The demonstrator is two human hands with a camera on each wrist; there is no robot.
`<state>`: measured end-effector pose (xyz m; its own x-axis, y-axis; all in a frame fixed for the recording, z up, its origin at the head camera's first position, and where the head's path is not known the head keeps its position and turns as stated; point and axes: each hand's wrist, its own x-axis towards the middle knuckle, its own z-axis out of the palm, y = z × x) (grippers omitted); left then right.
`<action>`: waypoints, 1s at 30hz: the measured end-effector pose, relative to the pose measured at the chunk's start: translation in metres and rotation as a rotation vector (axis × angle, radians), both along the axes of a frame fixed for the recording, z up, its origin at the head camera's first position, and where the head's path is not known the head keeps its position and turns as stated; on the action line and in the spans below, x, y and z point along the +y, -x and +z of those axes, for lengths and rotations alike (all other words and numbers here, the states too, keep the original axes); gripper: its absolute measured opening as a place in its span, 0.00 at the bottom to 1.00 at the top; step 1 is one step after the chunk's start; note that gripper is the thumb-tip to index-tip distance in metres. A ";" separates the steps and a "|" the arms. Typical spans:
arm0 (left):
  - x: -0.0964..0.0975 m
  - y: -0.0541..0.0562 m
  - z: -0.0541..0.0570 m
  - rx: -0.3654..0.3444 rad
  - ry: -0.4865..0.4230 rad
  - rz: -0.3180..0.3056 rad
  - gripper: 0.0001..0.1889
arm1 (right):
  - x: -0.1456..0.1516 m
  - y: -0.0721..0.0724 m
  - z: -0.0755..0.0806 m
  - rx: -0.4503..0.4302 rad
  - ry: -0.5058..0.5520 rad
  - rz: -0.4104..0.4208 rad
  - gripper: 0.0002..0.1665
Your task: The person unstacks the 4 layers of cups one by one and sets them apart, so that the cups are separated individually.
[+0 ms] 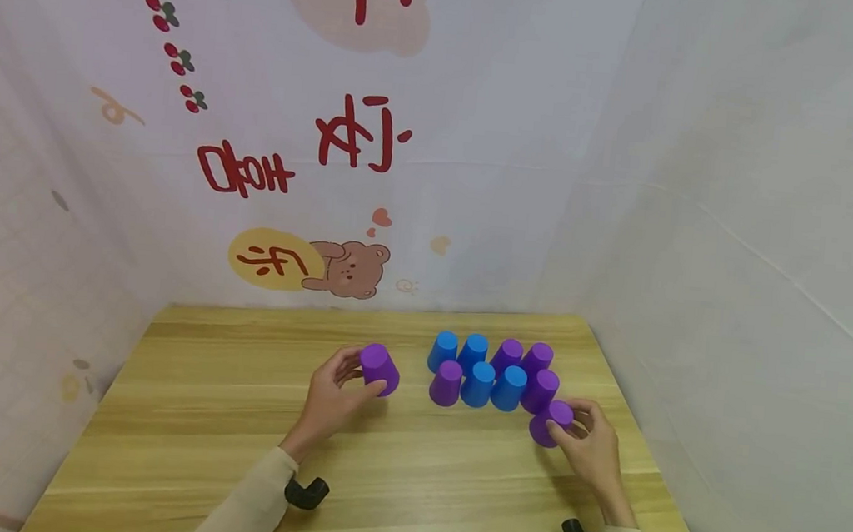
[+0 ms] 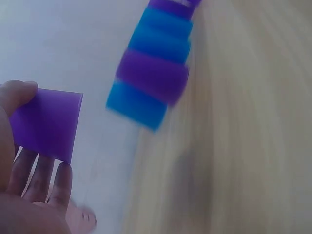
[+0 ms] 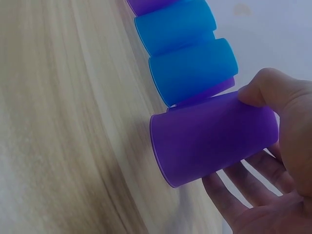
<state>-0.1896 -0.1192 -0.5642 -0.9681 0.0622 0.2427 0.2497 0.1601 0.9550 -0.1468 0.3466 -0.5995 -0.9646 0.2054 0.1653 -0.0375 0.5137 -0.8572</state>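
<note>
My left hand [image 1: 333, 401] grips a purple cup [image 1: 379, 371] between thumb and fingers, upside down and tilted, left of the group of cups. In the left wrist view that purple cup [image 2: 46, 122] is apart from the others. With thumb and fingers, my right hand [image 1: 593, 446] holds another purple cup [image 1: 552, 424], at the near right end of the front row. The right wrist view shows this purple cup [image 3: 209, 139] close to a blue cup [image 3: 195, 70]. Whether its rim touches the table, I cannot tell.
Upside-down cups stand in two rows: a purple cup [image 1: 446, 384], blue cups [image 1: 478, 385] and a purple cup [image 1: 540, 392] in front, blue cups [image 1: 443, 352] and purple cups [image 1: 507, 359] behind. The wooden table [image 1: 234, 418] meets a printed cloth wall [image 1: 478, 178] at the back.
</note>
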 end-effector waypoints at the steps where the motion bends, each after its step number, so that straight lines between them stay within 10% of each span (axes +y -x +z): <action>1: 0.006 -0.002 0.001 0.005 0.000 -0.025 0.31 | 0.000 0.000 0.000 0.001 -0.004 0.002 0.33; 17: 0.110 -0.021 -0.005 -0.029 0.058 -0.364 0.29 | -0.001 0.001 0.002 -0.008 0.029 0.016 0.32; 30: 0.179 -0.023 -0.033 -0.024 0.074 -0.333 0.28 | 0.001 0.001 0.000 -0.012 0.027 0.010 0.32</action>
<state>-0.1670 0.0600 -0.5969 -0.8968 0.3928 0.2034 0.2779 0.1426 0.9500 -0.1476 0.3479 -0.5995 -0.9686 0.1996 0.1481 -0.0322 0.4902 -0.8710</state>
